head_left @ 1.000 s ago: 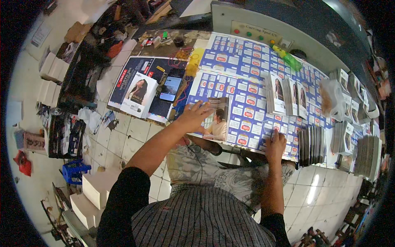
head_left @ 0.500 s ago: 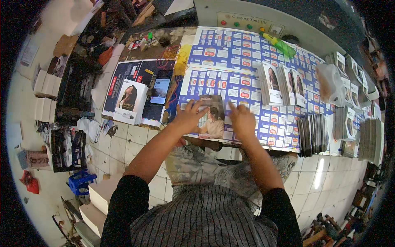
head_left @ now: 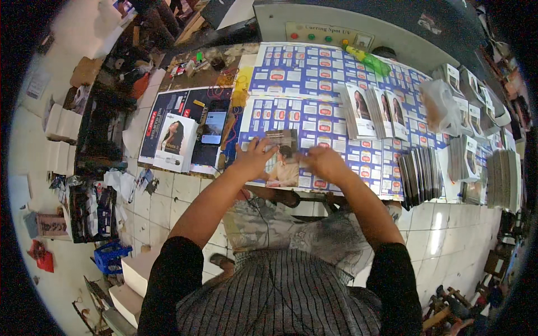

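In front of me lies a folded brochure with a photo of a person on its cover, flat on printed blue sheets. My left hand rests with fingers spread over its left edge. At its right edge is my right hand, bent inward, its fingertips smeared by motion; whether they pinch the paper cannot be made out. To the left stands a stack of white brochures on a dark printed sheet, beside a lit phone.
Blue printed sheets cover the table. Right of my hands are brochure stacks, a row of dark-edged booklets and a clear plastic bag. A green bottle lies at the back, before a grey machine panel.
My right hand has turned inward, its fingers drawn to the brochure's right edge. My left hand stays on the left edge. The whole view has shifted slightly.
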A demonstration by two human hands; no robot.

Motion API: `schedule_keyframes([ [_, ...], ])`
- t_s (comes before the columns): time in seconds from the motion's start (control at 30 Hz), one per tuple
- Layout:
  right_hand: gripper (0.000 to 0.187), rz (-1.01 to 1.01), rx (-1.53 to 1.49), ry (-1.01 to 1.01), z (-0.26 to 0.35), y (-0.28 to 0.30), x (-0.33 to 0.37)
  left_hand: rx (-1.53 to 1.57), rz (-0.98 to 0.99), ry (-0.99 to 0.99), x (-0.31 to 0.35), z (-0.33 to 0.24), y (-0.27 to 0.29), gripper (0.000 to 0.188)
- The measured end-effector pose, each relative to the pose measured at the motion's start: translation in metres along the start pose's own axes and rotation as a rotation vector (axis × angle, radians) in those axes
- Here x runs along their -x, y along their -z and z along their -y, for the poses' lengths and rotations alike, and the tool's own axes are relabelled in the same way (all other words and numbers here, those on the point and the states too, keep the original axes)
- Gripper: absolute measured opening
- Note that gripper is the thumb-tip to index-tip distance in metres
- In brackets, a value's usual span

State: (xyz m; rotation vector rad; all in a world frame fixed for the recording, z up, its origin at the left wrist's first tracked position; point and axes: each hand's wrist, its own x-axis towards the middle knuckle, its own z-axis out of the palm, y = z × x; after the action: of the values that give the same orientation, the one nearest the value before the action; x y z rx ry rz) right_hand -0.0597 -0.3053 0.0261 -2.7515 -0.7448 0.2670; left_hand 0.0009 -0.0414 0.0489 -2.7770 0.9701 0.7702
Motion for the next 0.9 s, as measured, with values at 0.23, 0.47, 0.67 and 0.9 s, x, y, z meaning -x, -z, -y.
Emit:
schedule_keyframes([
  [0.23, 0.049, -0.278, 0.045, -0.143, -0.015, 0.001, 0.06, 0.032, -0.147, -0.111, 0.001, 0.021, -0.028, 0.101],
  [0.47, 0.074, -0.581, -0.657, -0.485, 0.071, -0.044, -0.017, 0.088, -0.277, -0.177, 0.002, 0.039, -0.059, 0.095],
  [0.67, 0.042, -0.22, -0.896, -0.649, 0.073, -0.039, -0.033, 0.113, -0.324, -0.177, -0.004, 0.039, -0.067, 0.1],
  [0.9, 0.039, -0.872, -0.056, -0.853, -0.001, 0.094, 0.011, 0.126, -0.302, -0.122, 0.011, 0.033, -0.059, 0.112],
])
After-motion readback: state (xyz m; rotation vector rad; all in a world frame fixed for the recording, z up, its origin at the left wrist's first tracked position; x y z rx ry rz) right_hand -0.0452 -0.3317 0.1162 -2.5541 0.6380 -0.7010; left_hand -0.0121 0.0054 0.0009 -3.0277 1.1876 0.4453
